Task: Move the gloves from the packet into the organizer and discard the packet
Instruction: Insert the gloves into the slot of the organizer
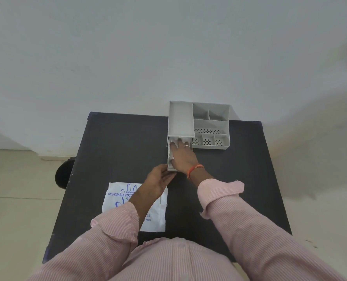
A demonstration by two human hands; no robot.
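we're looking down at a black table (pixel 229 179) with a grey organizer (pixel 211 126) at its far edge, against the wall. its drawer (pixel 169 157) is pulled out toward us. our right hand (pixel 183 157) lies flat inside it, fingers spread and pressing down on the pale gloves (pixel 171 151), gripping nothing. our left hand (pixel 158 180) sits at the drawer's near left corner, fingers loosely extended and touching its front; we cannot tell whether it actually clamps the edge. the white packet (pixel 118 199) with blue print lies flat on the table near us, partly under the left forearm, apart from the organizer.
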